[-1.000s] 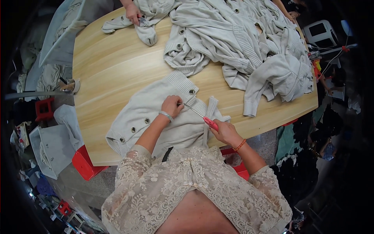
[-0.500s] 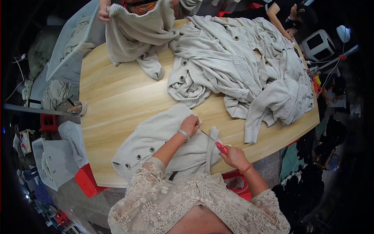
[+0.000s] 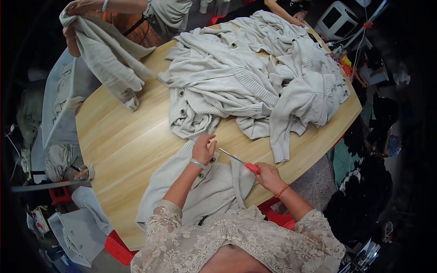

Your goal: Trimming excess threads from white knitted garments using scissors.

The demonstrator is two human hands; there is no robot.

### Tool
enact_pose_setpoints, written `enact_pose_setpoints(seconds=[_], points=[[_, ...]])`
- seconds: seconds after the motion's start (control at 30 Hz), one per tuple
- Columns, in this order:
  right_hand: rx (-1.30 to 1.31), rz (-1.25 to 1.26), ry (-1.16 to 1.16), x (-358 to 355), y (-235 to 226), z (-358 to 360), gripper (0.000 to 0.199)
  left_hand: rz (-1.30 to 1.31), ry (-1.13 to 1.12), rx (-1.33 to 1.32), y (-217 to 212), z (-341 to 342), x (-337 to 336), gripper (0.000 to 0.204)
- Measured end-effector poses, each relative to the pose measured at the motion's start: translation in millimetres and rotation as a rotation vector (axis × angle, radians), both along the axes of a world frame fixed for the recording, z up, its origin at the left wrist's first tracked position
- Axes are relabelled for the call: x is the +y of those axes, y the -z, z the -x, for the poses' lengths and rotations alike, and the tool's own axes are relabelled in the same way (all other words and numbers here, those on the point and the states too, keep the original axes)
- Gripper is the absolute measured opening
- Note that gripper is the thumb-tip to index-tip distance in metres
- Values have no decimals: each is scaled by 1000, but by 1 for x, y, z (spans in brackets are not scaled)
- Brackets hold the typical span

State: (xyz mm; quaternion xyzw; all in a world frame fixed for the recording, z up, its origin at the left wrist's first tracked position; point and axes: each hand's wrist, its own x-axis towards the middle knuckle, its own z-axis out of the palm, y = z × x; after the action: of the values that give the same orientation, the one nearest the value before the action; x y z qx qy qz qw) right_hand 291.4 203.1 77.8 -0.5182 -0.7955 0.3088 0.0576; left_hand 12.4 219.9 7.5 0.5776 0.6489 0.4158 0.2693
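A light-grey knitted cardigan (image 3: 214, 184) with dark buttons lies on the near edge of the table, in front of my body. Over its upper part is my left hand (image 3: 203, 150), its fingers curled and thumb close to them; anything pinched there is too small to make out. My right hand (image 3: 268, 175) is closed round the red handle of a screwdriver-like tool (image 3: 251, 167). The tool's thin metal shaft points up and left, its tip a short way from my left fingertips. The cardigan's sleeve runs beneath the tool.
A heap of similar grey knitwear (image 3: 236, 77) covers the far and right side of the wooden table (image 3: 123, 150). At the far left a co-worker holds up a grey garment (image 3: 107, 54) beside a pale bin (image 3: 57, 104). Red stools (image 3: 120, 248) stand under the edge.
My left hand has drawn back from the cardigan's neck edge, and the tool's tip now shows clear of the fabric. The co-worker's garment has swung left. The whole view has shifted.
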Motion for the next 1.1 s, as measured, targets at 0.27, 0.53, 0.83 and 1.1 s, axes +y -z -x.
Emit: enact_pose_setpoints(seconds=[0.27,0.53,0.83,1.1], points=[[-38,-2,195,-11,-8,-39,24,-439,15,175,-53,-11,142,32],[8,-21,260,-38,-4,-66,17,-362,255,678,-51,-85,217,52],[43,174,407,-59,2,-93,19,-274,240,486,-26,-81,137,51],[66,117,-12,-18,-5,-6,22,204,-736,761,-7,156,-121,86]])
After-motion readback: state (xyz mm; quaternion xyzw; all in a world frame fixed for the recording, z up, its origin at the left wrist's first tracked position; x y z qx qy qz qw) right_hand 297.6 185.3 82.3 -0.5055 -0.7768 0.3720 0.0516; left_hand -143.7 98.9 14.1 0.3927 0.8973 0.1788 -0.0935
